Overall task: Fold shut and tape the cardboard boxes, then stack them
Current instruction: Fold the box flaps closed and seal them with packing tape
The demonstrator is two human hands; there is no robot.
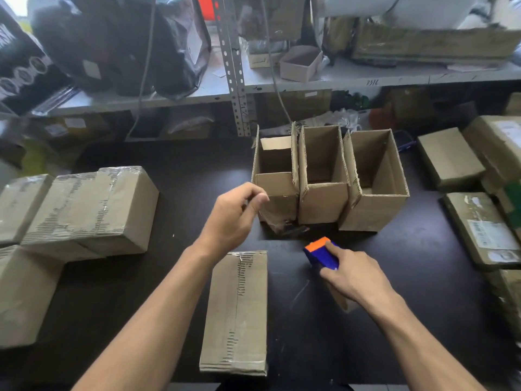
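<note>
1. Reaching toward the row of three open boxes at the back of the bench, your left hand hangs with its fingers loosely curled and gripping nothing, just beside the near flap of the leftmost open box; that box looks like the next to be folded shut, since its end flaps already lean inward.
2. Your right hand has its grip curled round the blue and orange tape dispenser, low over the bench and near the open boxes, presumably so tape is ready once the flaps close.
3. The taped box lies flat on the bench between your forearms, finished but not yet stacked; the pile of taped boxes on your left seems the place for it.
4. The middle open box and the right open box touch the first one, so its side flap has little room to swing; flat parcels crowd the right edge.
</note>
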